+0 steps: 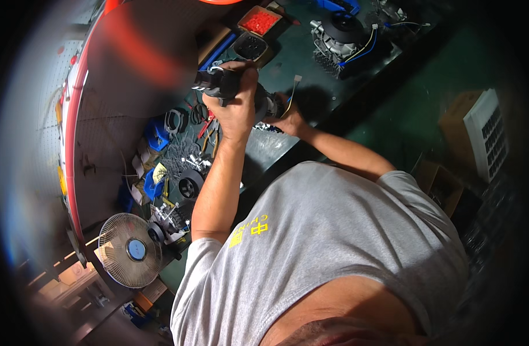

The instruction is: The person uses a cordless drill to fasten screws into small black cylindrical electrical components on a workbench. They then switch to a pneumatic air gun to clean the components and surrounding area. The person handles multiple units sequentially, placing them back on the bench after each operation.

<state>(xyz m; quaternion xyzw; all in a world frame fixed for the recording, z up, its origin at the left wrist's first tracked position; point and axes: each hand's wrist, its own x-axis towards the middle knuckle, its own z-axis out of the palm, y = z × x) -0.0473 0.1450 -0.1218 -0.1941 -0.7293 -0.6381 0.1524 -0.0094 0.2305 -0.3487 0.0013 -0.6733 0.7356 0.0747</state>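
Observation:
My left hand (237, 109) is closed around a black power tool (221, 82) with a stubby ringed end; its working tip cannot be made out. Just to the right, the fingers of my right hand (290, 120) grip a motor unit (269, 107), dark and metallic, partly hidden behind my left hand. A thin wire with a pale connector (298, 78) rises from that unit. Farther back on the dark green bench (287, 72) stands a similar motor unit (338, 37), with a round black top, silver body and blue and yellow wires.
Beyond my left hand sit a box of red small parts (259, 22) and a tray of black ones (250, 46). Black rings, pliers and blue bins (156, 135) crowd the bench's left side. A fan (130, 249) stands lower left; cartons (460, 124) lie right.

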